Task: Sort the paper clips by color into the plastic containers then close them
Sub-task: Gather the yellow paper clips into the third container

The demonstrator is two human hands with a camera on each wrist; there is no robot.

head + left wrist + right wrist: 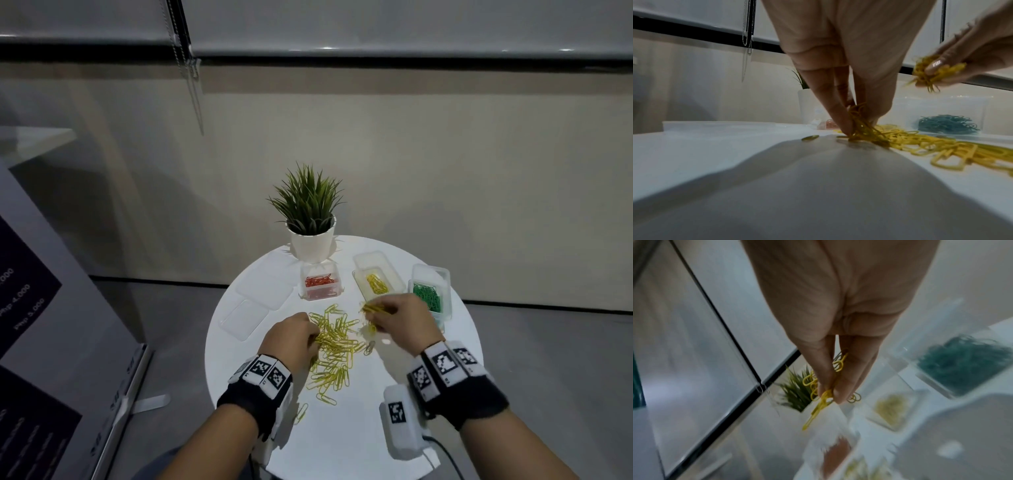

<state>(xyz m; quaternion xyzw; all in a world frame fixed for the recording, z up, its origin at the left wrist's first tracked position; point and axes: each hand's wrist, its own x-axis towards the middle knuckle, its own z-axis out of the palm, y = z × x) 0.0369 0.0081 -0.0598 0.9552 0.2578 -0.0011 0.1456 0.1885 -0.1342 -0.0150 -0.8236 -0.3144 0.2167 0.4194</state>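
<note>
Two hands are working over a round white desk (342, 428): the left hand (291, 337) is pinching yellow paper clips (334, 346) from the loose pile, the right hand (402, 317) is pinching a yellow bunch (371, 309) just before three open plastic containers (375, 277) holding red, yellow and green clips.
</note>
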